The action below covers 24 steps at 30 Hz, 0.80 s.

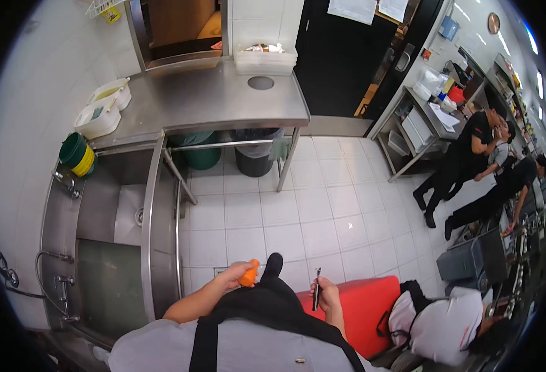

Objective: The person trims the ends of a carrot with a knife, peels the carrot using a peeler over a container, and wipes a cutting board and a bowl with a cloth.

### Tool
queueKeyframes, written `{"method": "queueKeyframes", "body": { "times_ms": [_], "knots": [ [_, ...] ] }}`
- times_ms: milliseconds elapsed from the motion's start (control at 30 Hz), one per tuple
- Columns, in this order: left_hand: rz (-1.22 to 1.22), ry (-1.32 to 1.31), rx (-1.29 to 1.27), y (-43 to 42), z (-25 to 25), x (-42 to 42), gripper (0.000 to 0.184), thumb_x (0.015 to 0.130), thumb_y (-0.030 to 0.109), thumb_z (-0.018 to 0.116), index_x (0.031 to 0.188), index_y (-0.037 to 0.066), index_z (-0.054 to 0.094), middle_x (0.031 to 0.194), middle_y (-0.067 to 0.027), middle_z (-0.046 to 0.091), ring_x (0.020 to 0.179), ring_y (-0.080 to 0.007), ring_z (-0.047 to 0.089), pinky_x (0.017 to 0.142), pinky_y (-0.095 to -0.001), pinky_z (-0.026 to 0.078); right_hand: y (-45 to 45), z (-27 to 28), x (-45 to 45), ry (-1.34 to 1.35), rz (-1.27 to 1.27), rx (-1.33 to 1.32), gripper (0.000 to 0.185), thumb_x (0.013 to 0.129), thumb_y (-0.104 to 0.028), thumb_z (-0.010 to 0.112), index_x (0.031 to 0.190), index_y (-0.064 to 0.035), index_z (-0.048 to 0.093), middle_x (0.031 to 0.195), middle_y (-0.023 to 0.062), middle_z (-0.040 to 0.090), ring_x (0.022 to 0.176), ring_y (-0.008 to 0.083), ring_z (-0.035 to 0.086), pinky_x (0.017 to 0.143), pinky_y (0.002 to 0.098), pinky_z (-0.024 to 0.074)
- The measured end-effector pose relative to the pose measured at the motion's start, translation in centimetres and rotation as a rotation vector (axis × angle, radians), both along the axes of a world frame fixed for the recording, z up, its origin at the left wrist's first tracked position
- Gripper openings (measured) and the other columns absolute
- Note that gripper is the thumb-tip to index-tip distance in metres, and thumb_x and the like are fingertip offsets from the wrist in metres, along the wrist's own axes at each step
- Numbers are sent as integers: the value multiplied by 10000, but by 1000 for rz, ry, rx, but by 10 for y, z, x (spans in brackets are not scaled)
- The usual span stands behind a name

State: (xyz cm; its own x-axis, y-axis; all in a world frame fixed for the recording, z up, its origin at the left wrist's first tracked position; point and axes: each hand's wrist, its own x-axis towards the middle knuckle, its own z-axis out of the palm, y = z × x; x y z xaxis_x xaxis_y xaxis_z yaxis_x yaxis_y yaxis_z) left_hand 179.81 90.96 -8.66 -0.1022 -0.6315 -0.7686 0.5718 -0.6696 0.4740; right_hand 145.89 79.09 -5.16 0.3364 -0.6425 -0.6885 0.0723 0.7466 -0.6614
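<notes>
An orange carrot-like piece (249,273) is in my left hand (235,273), whose fingers wrap round it in front of my dark apron. My right hand (328,294) holds a peeler (316,291) upright, its dark handle between the fingers and its metal head at the top. The two hands are apart, and the peeler does not touch the orange piece. Beside my right hand lies a large red surface (363,310).
A double sink (108,285) with water in one basin is at the left. Ahead stands a steel table (204,99) with bins (252,162) beneath. Several people (465,155) stand at the right; another person in white (440,322) is close at lower right.
</notes>
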Motion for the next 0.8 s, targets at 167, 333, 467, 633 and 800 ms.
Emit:
{"method": "queueKeyframes", "body": {
  "times_ms": [167, 333, 467, 633, 800],
  "knots": [
    [201, -59, -144, -146, 65, 58, 407, 1047, 339, 545, 1338, 55, 520, 1120, -141, 641, 838, -262, 681, 681, -415, 601, -166, 29, 55, 173, 361, -257, 315, 1085, -287, 492, 963, -23, 614, 810, 64, 628, 726, 146, 597, 677, 317, 514],
    [328, -108, -364, -272, 146, 78, 427, 1053, 323, 533, 1395, 74, 475, 1132, -149, 637, 862, -270, 675, 705, -429, 593, -316, 99, 129, 306, 564, -562, 445, 1082, -381, 482, 935, -1, 662, 774, 38, 640, 698, 128, 575, 678, 292, 482],
    [380, 48, -394, -362, 174, 69, 440, 1047, 323, 542, 1409, 86, 462, 1129, -163, 644, 882, -281, 679, 723, -430, 586, -404, 133, 180, 375, 469, -636, 560, 1061, -483, 488, 957, 24, 702, 771, 57, 664, 713, 142, 603, 702, 307, 494],
    [361, 173, -474, -476, 174, 77, 421, 1045, 366, 530, 1351, 77, 527, 1136, -135, 654, 925, -272, 665, 756, -428, 560, -490, 126, 221, 449, 455, -737, 654, 1045, -555, 468, 834, 21, 696, 663, 119, 624, 659, 178, 613, 674, 337, 499],
    [325, 269, -574, -611, 197, 121, 438, 1053, 371, 512, 1364, 64, 523, 1121, -133, 654, 906, -257, 663, 752, -420, 558, -563, 117, 227, 441, 464, -638, 695, 1051, -559, 459, 716, 20, 647, 603, 105, 601, 596, 190, 586, 609, 364, 471]
  ]
}}
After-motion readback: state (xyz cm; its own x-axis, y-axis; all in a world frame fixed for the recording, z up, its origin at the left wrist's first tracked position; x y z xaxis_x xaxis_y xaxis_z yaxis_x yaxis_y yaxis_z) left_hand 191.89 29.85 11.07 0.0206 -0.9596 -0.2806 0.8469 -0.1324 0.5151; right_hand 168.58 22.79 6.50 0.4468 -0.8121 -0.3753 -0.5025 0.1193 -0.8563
